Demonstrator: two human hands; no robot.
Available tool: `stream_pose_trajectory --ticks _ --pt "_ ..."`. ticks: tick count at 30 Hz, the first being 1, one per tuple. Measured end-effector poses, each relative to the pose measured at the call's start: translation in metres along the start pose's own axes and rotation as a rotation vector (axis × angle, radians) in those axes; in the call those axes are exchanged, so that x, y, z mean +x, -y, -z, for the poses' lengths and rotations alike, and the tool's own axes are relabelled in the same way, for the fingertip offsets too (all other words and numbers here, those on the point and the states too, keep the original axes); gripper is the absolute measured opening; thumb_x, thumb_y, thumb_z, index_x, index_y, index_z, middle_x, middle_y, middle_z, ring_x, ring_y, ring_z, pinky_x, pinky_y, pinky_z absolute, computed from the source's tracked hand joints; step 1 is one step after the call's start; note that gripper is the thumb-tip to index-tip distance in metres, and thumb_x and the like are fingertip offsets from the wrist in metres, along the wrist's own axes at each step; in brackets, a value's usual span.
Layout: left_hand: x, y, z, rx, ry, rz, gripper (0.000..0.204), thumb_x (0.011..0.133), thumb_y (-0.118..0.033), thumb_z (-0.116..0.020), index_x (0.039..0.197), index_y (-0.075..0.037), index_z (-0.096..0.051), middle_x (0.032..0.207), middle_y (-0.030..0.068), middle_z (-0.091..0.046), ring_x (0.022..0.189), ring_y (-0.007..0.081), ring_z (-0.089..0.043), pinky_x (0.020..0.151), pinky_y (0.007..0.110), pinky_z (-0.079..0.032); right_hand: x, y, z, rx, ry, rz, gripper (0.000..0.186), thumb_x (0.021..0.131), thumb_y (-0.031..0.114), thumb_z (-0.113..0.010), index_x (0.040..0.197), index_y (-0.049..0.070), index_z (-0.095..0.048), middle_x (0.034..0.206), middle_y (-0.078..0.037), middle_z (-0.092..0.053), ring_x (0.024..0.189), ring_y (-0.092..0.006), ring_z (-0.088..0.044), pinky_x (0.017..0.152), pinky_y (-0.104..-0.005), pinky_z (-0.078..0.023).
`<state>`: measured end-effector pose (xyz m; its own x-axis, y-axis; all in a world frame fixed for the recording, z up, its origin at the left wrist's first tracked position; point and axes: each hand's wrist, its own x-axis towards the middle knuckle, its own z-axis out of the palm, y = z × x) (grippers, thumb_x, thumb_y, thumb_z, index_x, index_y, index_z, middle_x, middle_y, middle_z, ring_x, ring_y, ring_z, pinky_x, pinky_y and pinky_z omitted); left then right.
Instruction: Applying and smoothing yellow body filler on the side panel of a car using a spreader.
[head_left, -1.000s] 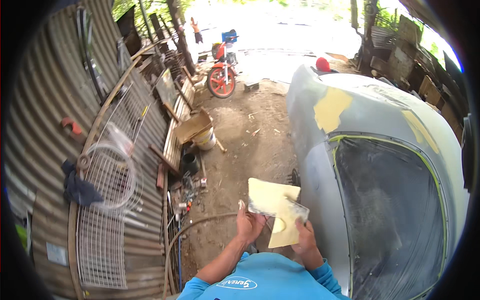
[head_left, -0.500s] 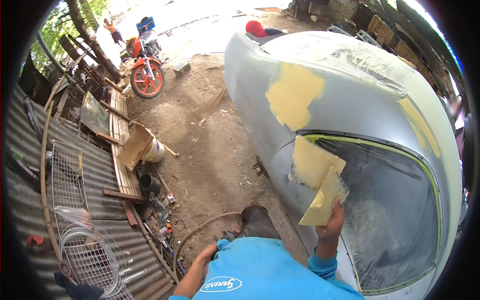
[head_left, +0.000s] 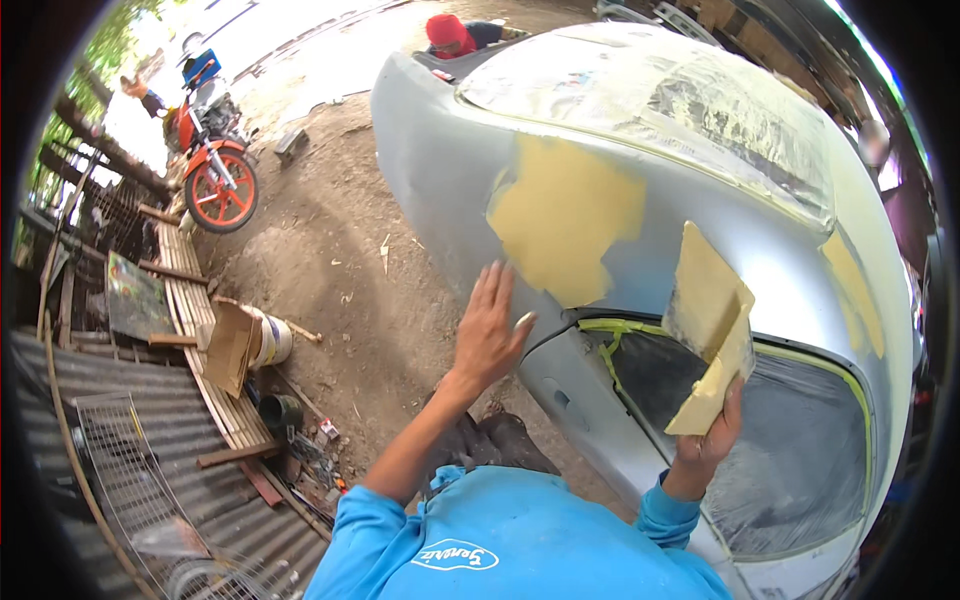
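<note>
My left hand (head_left: 484, 335) is stretched out with its fingers straight, at the lower left edge of a yellow filler patch (head_left: 570, 220) on the grey car body (head_left: 425, 140). Whether the fingertips touch the panel I cannot tell. My right hand (head_left: 712, 440) grips two putty-smeared flat pieces: a larger filler board (head_left: 703, 285) standing up and a smaller spreader-like piece (head_left: 715, 390) in front. Both are above the side window (head_left: 800, 470), which is masked with dark plastic and edged by green tape (head_left: 840, 378). Another filler patch (head_left: 852, 290) marks the body further right.
A person in a red head covering (head_left: 450, 36) is at the car's far end. An orange motorcycle (head_left: 215, 165) stands far left. Along the left lie bamboo slats (head_left: 185, 300), a white bucket (head_left: 272, 338) with cardboard (head_left: 230, 345), corrugated metal (head_left: 200, 440) and a wire rack (head_left: 120, 450).
My left hand has risen from beside my body to the car's filler patch. My right hand has moved right with the filler board and spreader-like piece, now tilted more upright. The view has shifted.
</note>
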<state>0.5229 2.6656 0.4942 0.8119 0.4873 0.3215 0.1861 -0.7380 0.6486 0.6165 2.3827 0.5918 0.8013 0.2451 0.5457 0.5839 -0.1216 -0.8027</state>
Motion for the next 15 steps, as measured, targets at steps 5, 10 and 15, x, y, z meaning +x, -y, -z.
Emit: stream_pose_trajectory --ticks 5,10,15 --pt "0.143 0.026 -0.046 -0.132 -0.166 -0.102 0.081 0.094 -0.036 -0.055 0.145 0.014 -0.018 0.151 0.0368 -0.019 0.142 0.0501 -0.015 0.118 0.052 -0.013 -0.031 0.022 -0.003 0.612 -0.392 -0.59 0.041 0.106 0.032 -0.034 0.129 0.001 -0.049 0.095 -0.018 -0.068 0.071 -0.0195 -0.069 0.047 -0.0262 -0.056" --pt "0.202 -0.004 -0.076 -0.078 -0.335 0.075 0.081 0.097 -0.041 -0.048 0.147 0.013 -0.014 0.152 0.0379 -0.011 0.144 0.0497 -0.009 0.118 0.054 -0.005 -0.034 0.052 -0.018 0.598 -0.724 -0.665 0.042 0.106 0.031 -0.033 0.132 0.001 -0.048 0.113 -0.021 -0.066 0.065 -0.0202 -0.069 0.035 -0.0267 -0.049" --pt "0.143 -0.055 -0.105 -0.131 -0.273 -0.113 0.087 0.094 -0.047 -0.05 0.15 0.009 -0.013 0.154 0.036 -0.007 0.145 0.0501 -0.004 0.117 0.058 -0.002 -0.023 0.046 -0.004 0.883 -0.351 -0.59 0.045 0.103 0.033 -0.042 0.134 0.001 -0.046 0.1 -0.018 -0.066 0.073 -0.0212 -0.067 0.052 -0.0286 -0.058"
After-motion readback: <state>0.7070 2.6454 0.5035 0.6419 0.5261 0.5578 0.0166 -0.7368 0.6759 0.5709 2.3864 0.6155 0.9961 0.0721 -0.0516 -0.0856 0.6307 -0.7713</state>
